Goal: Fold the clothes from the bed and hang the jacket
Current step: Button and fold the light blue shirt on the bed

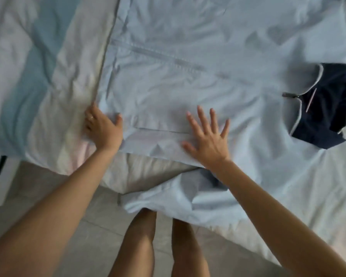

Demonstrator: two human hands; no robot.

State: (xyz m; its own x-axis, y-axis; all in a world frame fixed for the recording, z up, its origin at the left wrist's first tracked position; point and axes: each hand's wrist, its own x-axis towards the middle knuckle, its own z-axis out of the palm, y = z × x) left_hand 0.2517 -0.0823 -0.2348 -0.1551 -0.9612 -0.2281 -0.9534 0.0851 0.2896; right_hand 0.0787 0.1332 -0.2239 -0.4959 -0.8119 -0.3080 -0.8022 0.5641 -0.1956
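Note:
A pale blue jacket (188,80) lies spread flat across the bed, its zip running left to right and its dark navy collar lining (326,108) open at the right. One sleeve (164,202) hangs over the bed's near edge. My left hand (102,128) grips the jacket's hem corner, thumb on top of the cloth and fingers tucked under it. My right hand (208,138) lies flat on the jacket's lower part with fingers spread.
The bed (38,76) carries a rumpled white and light blue cover. Grey tiled floor (92,220) and my bare legs show below the bed's edge. A white object with a dark strap (0,166) sits at the far left.

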